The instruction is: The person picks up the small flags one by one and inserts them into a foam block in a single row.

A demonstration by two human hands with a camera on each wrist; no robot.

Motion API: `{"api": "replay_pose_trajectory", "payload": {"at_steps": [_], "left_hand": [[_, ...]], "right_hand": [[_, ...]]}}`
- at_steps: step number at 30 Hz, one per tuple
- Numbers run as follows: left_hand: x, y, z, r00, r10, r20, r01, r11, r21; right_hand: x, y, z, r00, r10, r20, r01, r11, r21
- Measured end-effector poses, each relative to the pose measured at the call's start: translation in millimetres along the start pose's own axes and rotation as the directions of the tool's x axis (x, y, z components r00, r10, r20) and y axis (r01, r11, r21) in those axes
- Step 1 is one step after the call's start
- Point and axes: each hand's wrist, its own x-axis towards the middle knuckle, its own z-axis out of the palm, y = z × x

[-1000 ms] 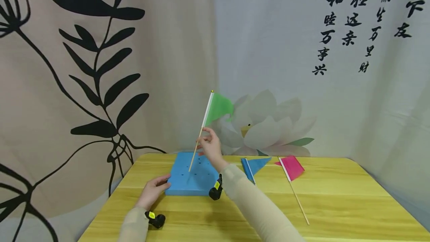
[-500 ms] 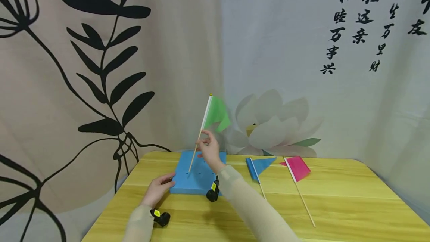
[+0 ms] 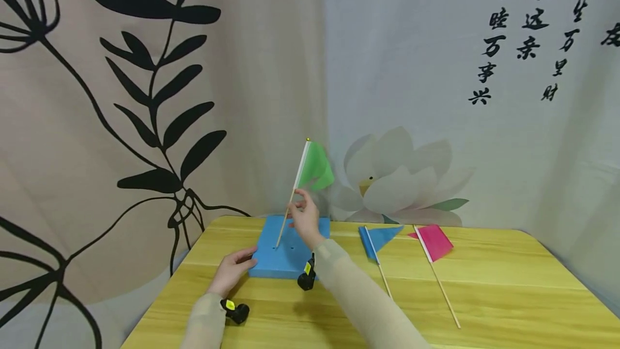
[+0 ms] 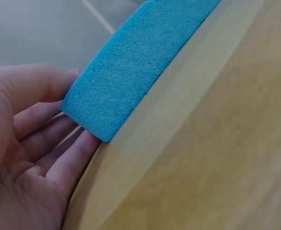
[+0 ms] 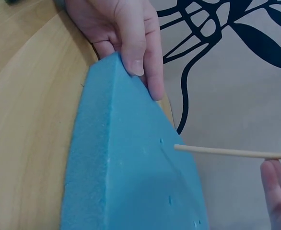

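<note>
In the head view, my right hand (image 3: pixel 307 223) pinches the wooden stick of a small green flag (image 3: pixel 315 167), which leans slightly right above a blue foam block (image 3: pixel 273 267). Small holes dot the block's top. From the right wrist, the stick's bare lower end (image 5: pixel 227 151) points at the top near one hole, seemingly just off the surface. My left hand (image 3: pixel 231 272) holds the block at its near left corner. Its thumb lies along the top edge and its fingers against the side, as the left wrist view shows with the foam side (image 4: pixel 126 72).
Right of the block, a blue triangular flag (image 3: pixel 384 239) and a pink flag (image 3: pixel 436 242) lie on the wooden table (image 3: pixel 513 279). Behind the table hangs a printed curtain (image 3: pixel 271 96). Each wrist wears a small black camera (image 3: pixel 237 313).
The head view has shifted slightly, so the scene sits further right. Against the block, the green flag has come down a little, its stick end nearer the top. My left hand stays at the corner.
</note>
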Motion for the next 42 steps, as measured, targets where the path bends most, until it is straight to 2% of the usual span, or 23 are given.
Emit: {"api": "replay_pose_trajectory", "payload": {"at_steps": [19, 28, 38, 42], "left_hand": [[0.2, 0.7, -0.2, 1.000, -0.005, -0.006, 0.005, 1.000, -0.008], [0.4, -0.2, 0.0, 1.000, -0.003, -0.012, 0.003, 1.000, -0.002], [0.6, 0.1, 0.9, 1.000, -0.005, -0.009, 0.005, 1.000, -0.016], [1.9, -0.9, 0.6, 1.000, -0.007, -0.012, 0.007, 1.000, -0.010]], "right_hand": [[-2, 5, 12, 0.999, 0.010, -0.030, -0.010, 1.000, 0.009], [-6, 7, 16, 1.000, -0.022, 0.000, 0.022, 0.998, -0.065], [-11, 10, 17, 0.999, -0.022, 0.032, 0.025, 0.996, -0.090], [-12, 11, 18, 0.997, -0.020, 0.072, 0.028, 0.994, -0.104]]}}
